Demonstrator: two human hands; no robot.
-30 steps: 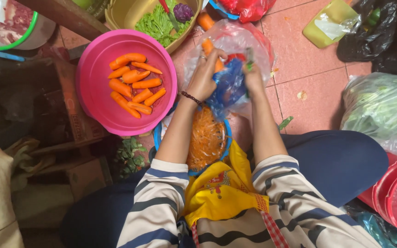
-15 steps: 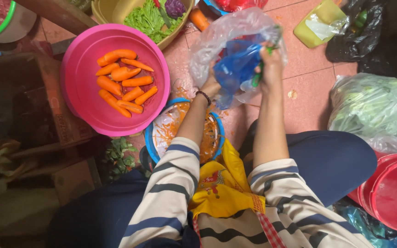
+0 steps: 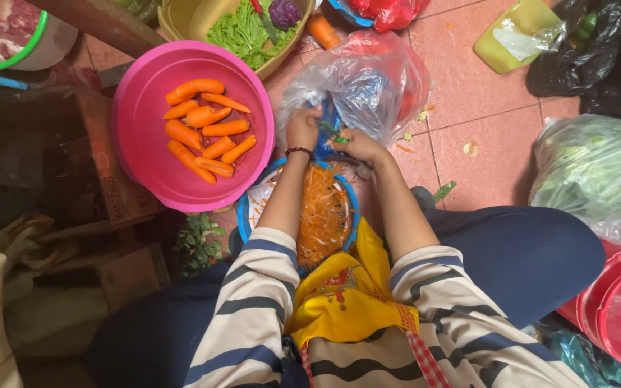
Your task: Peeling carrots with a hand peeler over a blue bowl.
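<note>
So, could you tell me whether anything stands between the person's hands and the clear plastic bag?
Nothing visible does. The left hand and right hand are both already on the clear plastic bag, at its near edge, above the blue-rimmed bowl of carrot peelings.

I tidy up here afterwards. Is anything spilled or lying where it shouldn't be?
Yes: small orange and green scraps lie on the tiled floor beside the clear plastic bag that both hands reach into, and a green leaf bit lies near the knee.

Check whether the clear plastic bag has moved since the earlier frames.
Yes. The clear plastic bag was raised above the blue-rimmed bowl half a second ago; now it sits lower, its mouth right at that bowl's far edge, both hands on it.
</note>
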